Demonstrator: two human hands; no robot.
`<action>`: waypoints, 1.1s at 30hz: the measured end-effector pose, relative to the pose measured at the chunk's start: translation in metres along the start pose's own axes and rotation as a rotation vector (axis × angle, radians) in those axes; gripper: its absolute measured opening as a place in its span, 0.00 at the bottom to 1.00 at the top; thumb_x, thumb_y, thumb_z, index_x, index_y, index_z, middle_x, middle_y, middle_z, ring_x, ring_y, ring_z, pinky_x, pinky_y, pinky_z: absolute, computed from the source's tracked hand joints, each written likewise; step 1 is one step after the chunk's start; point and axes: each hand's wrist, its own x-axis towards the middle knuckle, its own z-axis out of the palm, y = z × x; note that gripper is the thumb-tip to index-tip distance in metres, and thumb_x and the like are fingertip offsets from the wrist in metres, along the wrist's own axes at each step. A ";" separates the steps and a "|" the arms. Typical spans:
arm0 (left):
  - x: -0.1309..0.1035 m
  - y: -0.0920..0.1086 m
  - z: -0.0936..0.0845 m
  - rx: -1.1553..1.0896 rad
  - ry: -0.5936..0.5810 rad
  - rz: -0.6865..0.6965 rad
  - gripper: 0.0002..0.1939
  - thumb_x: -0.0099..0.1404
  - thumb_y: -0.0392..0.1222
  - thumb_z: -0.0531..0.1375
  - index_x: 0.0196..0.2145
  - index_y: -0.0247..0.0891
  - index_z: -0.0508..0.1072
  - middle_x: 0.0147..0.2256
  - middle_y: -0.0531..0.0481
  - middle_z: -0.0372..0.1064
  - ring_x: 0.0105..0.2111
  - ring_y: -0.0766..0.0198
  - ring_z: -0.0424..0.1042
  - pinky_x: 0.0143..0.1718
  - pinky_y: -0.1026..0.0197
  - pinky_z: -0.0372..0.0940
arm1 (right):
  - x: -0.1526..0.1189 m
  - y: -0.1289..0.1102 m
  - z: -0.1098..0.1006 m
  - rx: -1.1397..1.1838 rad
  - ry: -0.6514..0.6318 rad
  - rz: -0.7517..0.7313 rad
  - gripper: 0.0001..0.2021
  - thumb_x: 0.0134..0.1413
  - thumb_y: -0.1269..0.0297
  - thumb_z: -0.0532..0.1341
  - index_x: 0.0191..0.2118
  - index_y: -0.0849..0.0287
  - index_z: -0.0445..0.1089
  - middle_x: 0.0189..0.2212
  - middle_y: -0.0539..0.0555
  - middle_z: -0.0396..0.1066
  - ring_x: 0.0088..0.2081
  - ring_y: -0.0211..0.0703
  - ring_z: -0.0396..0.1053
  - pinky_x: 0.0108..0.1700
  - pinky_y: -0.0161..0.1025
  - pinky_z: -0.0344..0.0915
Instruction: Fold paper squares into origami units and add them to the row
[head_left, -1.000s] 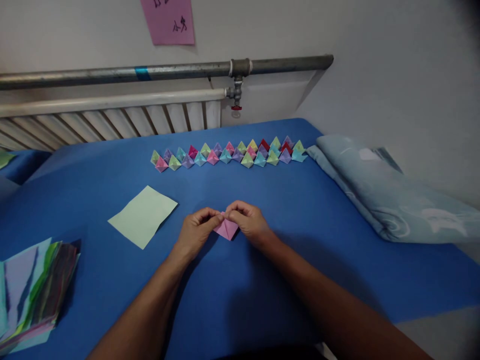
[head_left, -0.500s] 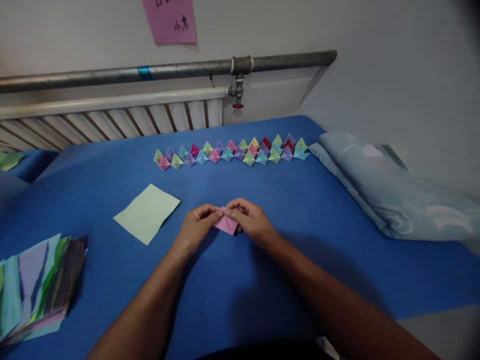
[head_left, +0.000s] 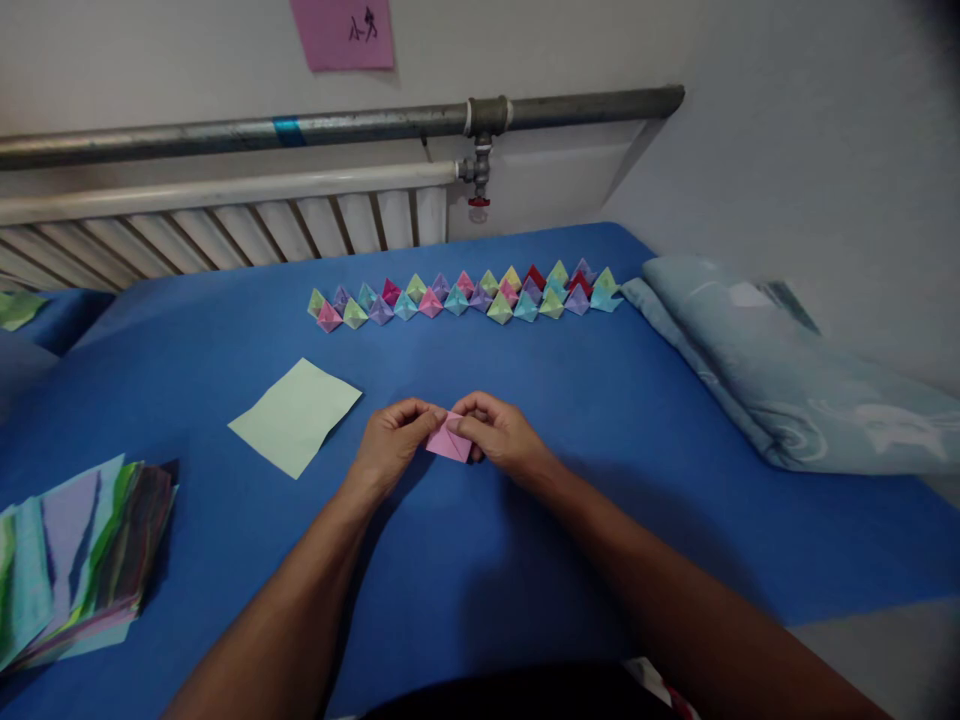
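A small folded piece of pink origami paper [head_left: 448,444] is held above the blue surface [head_left: 442,580], with crease lines meeting near its middle. My left hand [head_left: 394,440] pinches its upper left edge between thumb and fingers. On the opposite side, my right hand [head_left: 501,432] grips the upper right, its thumb lying across the front; the fingers behind the paper are partly hidden. To the left lies a flat pale green paper sheet [head_left: 295,418]. Beyond my hands, folded paper pieces [head_left: 430,302] in many colours stand in two rows.
A stack of coloured paper [head_left: 82,560] lies at the lower left. A folded grey-blue blanket [head_left: 795,370] rests along the right. Behind the surface are a white radiator [head_left: 285,230], a metal pipe [head_left: 375,127] with a red-handled valve [head_left: 478,202], and a pink note [head_left: 343,35] on the wall.
The pink paper has turned slightly in my fingers, and my left thumb has shifted toward its left edge. The whole view has tilted down a little.
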 end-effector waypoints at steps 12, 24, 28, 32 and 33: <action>0.002 0.001 -0.003 -0.062 0.104 0.070 0.14 0.49 0.50 0.67 0.22 0.35 0.73 0.20 0.56 0.62 0.22 0.70 0.56 0.26 0.64 0.52 | -0.006 0.001 0.002 -0.050 -0.078 0.171 0.08 0.48 0.61 0.62 0.25 0.59 0.67 0.17 0.43 0.59 0.16 0.29 0.53 0.19 0.31 0.49; 0.004 0.002 -0.002 -0.107 0.119 0.097 0.14 0.49 0.49 0.67 0.22 0.36 0.72 0.19 0.57 0.62 0.22 0.71 0.56 0.25 0.65 0.52 | -0.005 0.010 0.010 0.073 -0.022 0.160 0.12 0.46 0.56 0.63 0.24 0.58 0.64 0.15 0.43 0.59 0.15 0.28 0.53 0.17 0.29 0.50; 0.005 0.001 -0.004 -0.057 0.095 0.091 0.14 0.50 0.50 0.67 0.21 0.36 0.71 0.20 0.56 0.62 0.21 0.71 0.56 0.25 0.65 0.52 | -0.008 0.009 0.010 0.074 -0.013 0.162 0.12 0.47 0.56 0.63 0.23 0.58 0.64 0.14 0.42 0.57 0.15 0.28 0.52 0.16 0.29 0.49; 0.005 0.001 -0.009 -0.035 0.026 0.030 0.15 0.50 0.51 0.67 0.21 0.36 0.71 0.19 0.57 0.61 0.21 0.71 0.56 0.24 0.65 0.51 | -0.010 0.000 0.002 0.047 -0.075 0.192 0.11 0.47 0.57 0.63 0.24 0.58 0.64 0.17 0.45 0.62 0.15 0.29 0.55 0.17 0.30 0.52; 0.004 0.002 -0.010 -0.035 0.004 0.022 0.15 0.50 0.51 0.66 0.21 0.35 0.71 0.19 0.56 0.61 0.20 0.71 0.56 0.24 0.65 0.51 | -0.011 -0.003 0.000 0.052 -0.076 0.167 0.11 0.48 0.57 0.63 0.27 0.58 0.65 0.19 0.46 0.65 0.16 0.29 0.57 0.18 0.31 0.53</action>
